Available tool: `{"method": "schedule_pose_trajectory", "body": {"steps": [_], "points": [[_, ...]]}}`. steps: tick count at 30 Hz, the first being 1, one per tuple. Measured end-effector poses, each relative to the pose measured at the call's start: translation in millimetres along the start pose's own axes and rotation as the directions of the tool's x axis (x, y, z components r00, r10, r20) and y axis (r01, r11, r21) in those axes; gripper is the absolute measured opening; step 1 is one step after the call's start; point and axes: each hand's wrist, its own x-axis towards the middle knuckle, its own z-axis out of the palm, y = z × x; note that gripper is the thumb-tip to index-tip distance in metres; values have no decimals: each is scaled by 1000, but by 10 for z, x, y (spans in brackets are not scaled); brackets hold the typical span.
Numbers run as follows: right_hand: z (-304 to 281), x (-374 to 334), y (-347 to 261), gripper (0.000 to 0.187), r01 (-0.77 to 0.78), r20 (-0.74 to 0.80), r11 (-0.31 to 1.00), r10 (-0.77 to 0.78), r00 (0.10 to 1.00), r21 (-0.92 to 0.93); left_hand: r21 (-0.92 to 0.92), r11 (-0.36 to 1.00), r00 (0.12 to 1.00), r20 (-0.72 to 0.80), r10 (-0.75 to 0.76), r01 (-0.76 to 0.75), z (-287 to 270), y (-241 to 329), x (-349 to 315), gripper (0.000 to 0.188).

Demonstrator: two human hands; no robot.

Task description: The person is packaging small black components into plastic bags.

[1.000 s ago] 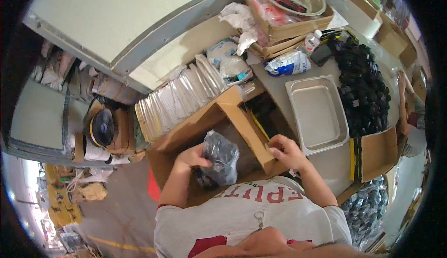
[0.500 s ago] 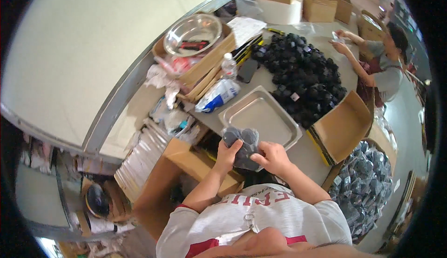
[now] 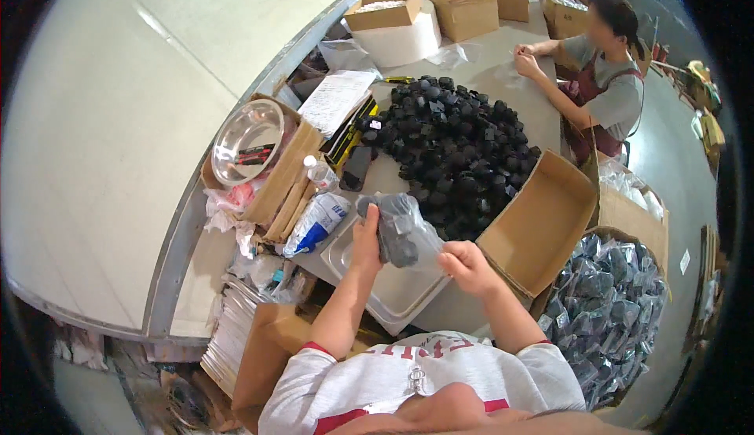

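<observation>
Over the metal tray [image 3: 395, 303], I hold a clear plastic bag [image 3: 398, 227] with several dark, rounded parts inside. My left hand [image 3: 366, 240] is wrapped round its left side, thumb on top. The bag's clear end stretches to the right, where my right hand [image 3: 470, 267] pinches it with closed fingers. Beyond the tray lies a large heap of small black plastic parts [image 3: 455, 144]. An open, shallow cardboard box [image 3: 542, 223] stands right of the tray. Further right, a carton holds many bagged dark parts [image 3: 605, 317].
Left of the tray are a blue-and-white packet [image 3: 318, 223], a water bottle [image 3: 320, 173], a dark phone [image 3: 357, 169] and a box bearing a steel bowl [image 3: 250, 143]. A co-worker [image 3: 601, 82] sits across at the far right. Cartons [image 3: 463, 11] line the table's far end.
My right hand has drawn away to the right from the parts, pulling the bag's end out straight. The bag is now tilted, and the whole view has swung.
</observation>
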Motion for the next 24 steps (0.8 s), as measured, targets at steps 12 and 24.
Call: {"method": "schedule_pose_trajectory", "body": {"steps": [12,24], "points": [[-660,445,80,23,17,-447,911,-218,868,-412,234,956,954,278,109,-178,711,-227,500,43],[-1769,622,59,32,-21,-789,898,-374,487,-439,779,538,942,206,266,-322,674,222,1251,53]]}}
